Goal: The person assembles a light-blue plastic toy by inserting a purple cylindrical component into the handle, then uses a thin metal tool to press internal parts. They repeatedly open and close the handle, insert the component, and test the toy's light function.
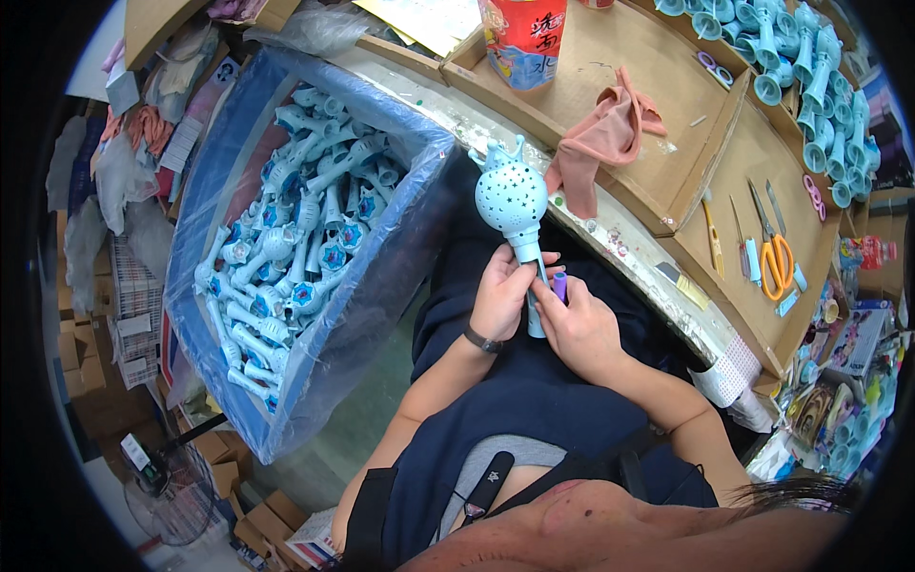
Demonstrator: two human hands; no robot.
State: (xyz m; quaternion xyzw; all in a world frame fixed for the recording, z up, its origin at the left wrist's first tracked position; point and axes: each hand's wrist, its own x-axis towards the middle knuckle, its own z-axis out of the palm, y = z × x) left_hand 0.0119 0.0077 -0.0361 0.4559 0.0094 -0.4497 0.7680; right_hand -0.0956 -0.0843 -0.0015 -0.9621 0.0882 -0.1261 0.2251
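Note:
A light blue toy wand (512,199) stands upright before my body, its round head pierced with small star-shaped holes and topped by a little moulded figure. Closed round its handle, just below the head, is my left hand (500,300). My right hand (583,326) is also closed, fingertips against the handle's right side. A small purple cylinder (559,286) sticks up from the right fingers; its lower end is hidden, so its kind does not show. The handle has an open slot near the left thumb, and its lower end shows below my hands.
To the left, a blue plastic-lined bin (367,329) holds many similar wands (295,238). On the right, cardboard trays (658,167) carry a pink cloth (600,143), a red packet (524,43), orange-handled scissors (777,262) and a yellow cutter (713,238). More blue parts (824,86) lie at the far right.

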